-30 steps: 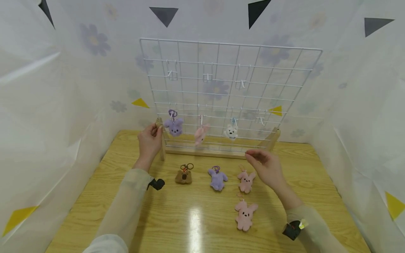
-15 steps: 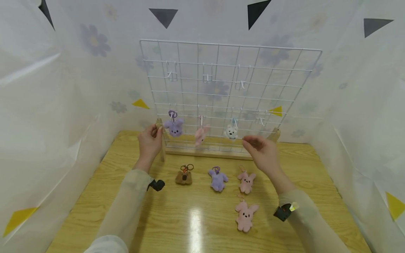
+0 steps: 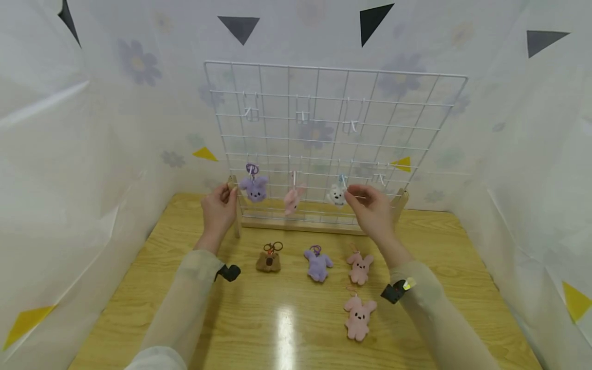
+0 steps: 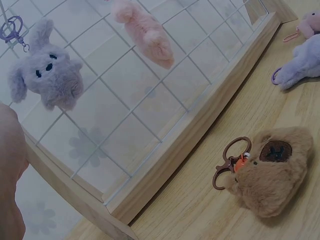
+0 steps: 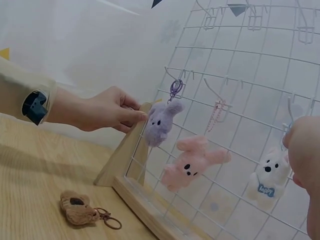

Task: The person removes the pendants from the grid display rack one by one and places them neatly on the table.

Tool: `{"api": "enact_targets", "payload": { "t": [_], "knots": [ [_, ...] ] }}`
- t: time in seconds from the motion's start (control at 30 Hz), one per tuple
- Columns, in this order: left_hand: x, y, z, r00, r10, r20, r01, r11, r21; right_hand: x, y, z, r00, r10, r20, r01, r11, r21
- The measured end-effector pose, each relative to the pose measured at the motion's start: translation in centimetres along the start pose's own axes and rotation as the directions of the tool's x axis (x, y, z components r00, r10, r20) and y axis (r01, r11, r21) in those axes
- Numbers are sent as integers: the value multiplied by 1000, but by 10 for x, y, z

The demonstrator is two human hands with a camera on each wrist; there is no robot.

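A white wire grid rack (image 3: 319, 139) stands in a wooden base. My left hand (image 3: 218, 208) holds the wooden upright (image 3: 237, 218) at the rack's left side. Beside it hangs a purple plush keychain (image 3: 255, 189). A pink plush keychain (image 3: 291, 200) hangs sideways in the middle. My right hand (image 3: 372, 210) has its thumb and fingertips at the right edge of a hanging white dog plush keychain (image 3: 336, 195). In the right wrist view, that hand (image 5: 306, 155) covers part of the white plush (image 5: 270, 175); whether the fingers pinch it is hidden.
On the wooden table (image 3: 185, 308) lie a brown plush keychain (image 3: 268, 261), a purple one (image 3: 317, 265) and two pink ones, the farther pink plush (image 3: 359, 268) and the nearer pink plush (image 3: 358, 317). A bare hook (image 3: 380, 179) sits right of the white plush.
My right hand has risen from near the rack's base and moved left to the white plush. My left hand has stayed on the wooden upright.
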State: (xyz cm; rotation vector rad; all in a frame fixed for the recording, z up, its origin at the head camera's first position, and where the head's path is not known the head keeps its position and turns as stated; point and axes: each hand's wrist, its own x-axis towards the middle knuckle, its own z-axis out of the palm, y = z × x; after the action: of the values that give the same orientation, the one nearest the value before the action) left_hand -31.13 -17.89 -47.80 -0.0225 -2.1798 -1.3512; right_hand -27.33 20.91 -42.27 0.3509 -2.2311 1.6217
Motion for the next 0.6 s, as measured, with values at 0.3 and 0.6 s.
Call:
{"api": "enact_targets", "payload": {
  "t": [0.3,0.6],
  "knots": [
    [0,0,0,1000,-4,-2,4,1000,6,10,0,13,997,11,-71,-13,1000,-23],
    [0,2,0,998,-55,8,55,999,5,17,0,23,993,35,-115,-36,999,-6]
  ]
}}
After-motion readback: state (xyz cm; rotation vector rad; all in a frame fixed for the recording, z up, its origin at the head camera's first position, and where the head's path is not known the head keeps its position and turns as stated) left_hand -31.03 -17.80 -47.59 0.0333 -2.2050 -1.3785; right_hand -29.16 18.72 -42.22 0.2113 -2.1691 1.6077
